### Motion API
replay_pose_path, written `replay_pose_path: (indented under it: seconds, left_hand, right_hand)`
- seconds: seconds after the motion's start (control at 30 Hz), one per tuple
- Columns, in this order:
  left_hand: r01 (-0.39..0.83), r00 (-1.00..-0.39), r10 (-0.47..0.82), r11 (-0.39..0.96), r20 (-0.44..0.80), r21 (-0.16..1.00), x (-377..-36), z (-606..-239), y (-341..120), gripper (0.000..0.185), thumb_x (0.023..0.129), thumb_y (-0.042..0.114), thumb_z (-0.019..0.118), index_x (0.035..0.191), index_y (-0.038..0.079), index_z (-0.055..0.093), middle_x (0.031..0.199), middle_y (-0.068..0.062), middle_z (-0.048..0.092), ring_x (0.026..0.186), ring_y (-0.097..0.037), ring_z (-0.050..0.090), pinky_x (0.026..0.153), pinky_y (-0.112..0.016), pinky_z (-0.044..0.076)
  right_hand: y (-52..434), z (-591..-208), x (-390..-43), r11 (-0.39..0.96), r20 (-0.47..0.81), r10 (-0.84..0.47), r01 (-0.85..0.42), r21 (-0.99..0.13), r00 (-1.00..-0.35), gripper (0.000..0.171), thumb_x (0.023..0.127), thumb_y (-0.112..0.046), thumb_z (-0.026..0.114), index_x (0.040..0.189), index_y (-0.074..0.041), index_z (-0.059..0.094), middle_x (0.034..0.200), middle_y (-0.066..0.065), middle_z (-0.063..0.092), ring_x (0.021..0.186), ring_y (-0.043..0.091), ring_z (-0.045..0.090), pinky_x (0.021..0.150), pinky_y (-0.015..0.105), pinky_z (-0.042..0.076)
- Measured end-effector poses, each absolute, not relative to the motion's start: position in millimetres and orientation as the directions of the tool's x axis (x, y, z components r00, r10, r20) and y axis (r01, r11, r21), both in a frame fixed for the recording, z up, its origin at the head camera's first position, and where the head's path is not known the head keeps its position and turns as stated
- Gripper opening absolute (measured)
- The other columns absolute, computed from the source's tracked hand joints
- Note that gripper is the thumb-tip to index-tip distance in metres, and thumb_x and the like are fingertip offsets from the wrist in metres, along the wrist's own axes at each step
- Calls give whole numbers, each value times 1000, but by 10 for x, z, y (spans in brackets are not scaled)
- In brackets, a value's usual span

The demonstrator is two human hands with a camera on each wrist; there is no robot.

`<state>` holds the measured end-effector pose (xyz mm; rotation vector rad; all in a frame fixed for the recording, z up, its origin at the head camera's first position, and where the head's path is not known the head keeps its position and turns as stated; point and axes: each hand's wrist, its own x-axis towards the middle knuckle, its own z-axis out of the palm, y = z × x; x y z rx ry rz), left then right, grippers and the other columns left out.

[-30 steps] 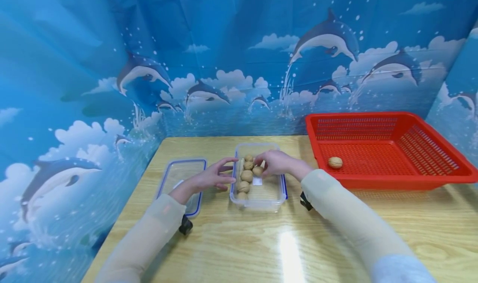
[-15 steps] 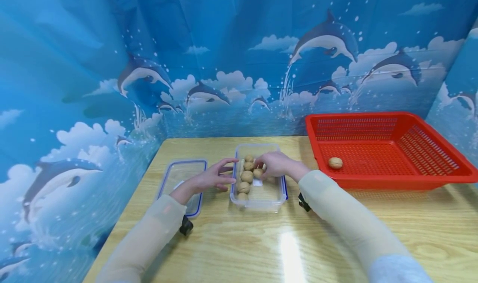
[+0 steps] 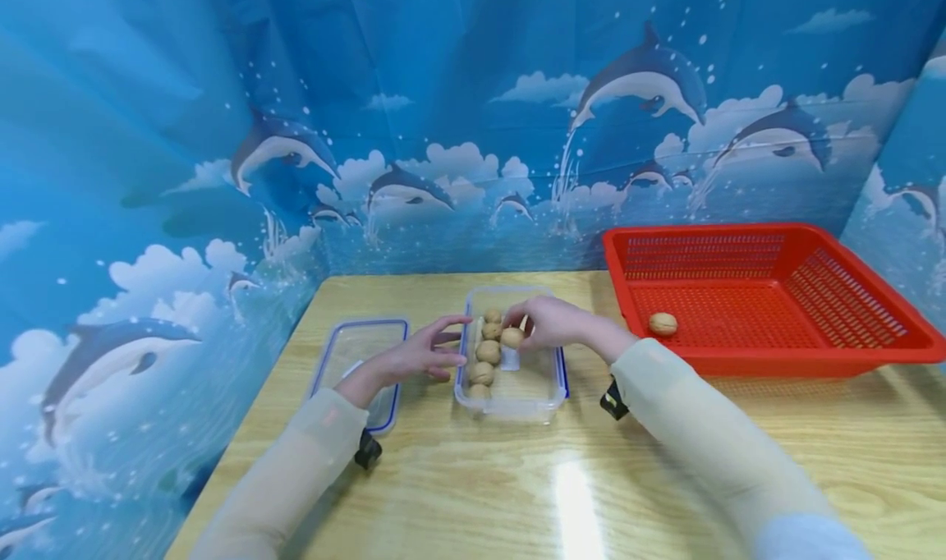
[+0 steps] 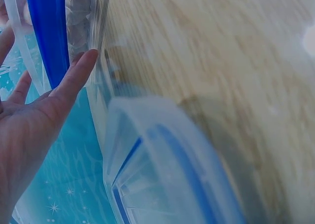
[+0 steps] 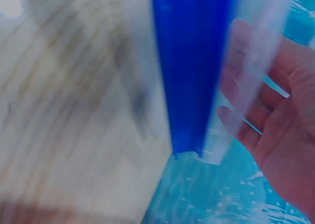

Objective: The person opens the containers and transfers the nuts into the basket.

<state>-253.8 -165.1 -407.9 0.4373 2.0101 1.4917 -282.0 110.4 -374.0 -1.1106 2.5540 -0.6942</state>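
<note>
Centre of the head view: a clear plastic box (image 3: 517, 396) sits on the wooden counter (image 3: 591, 478) with a row of walnuts (image 3: 488, 351) along its left side. Right hand (image 3: 550, 323) is over the box, fingertips pinching one walnut (image 3: 512, 337). Left hand (image 3: 421, 353) has its fingers spread and straight, against the box's left wall. The lid (image 3: 355, 355) lies flat, left of centre. Red basket (image 3: 872, 342) at right holds a single walnut (image 3: 663, 323).

Clear glossy plastic box (image 3: 517, 400); red perforated plastic basket (image 3: 769, 355); glossy wood-grain table (image 3: 591, 494); rough-shelled walnuts (image 3: 488, 351).
</note>
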Motion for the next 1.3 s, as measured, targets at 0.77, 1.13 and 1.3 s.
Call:
replay_pose_path:
  seconds: [0.77,1.13,1.3]
  left_hand:
    - [-109,-749,609,275,-261,955,-2529,-4082,-1660,71,96,8,61,155,17,22,154,-27,21,59,-10,42,65,-29,46]
    - [-111,-749,609,276,-263,955,-2529,-4093,-1670,71,97,8,60,155,17,21,154,-26,21,54,-11,35,62,-28,44]
    - [-108,-747,613,267,-256,958,-2532,-4094,-1665,71,96,9,61,155,18,22,154,-26,20,54,-10,36,64,-29,45]
  right_hand:
    - [1852,-3076,-2452,599,43,-624,-512,-615,-780,45,85,-11,77,128,-12,62,125,4,61,97,18,62,78,33,55]
    - [2400,-3045,-2381,724,48,-461,-407,-557,-886,47,84,-16,78,128,-12,62,121,8,61,103,26,58,82,42,53]
    - [2674,-3052,-2369,739,33,-399,-343,-579,-916,47,85,-14,76,129,-10,60,125,14,59,108,31,57,83,47,53]
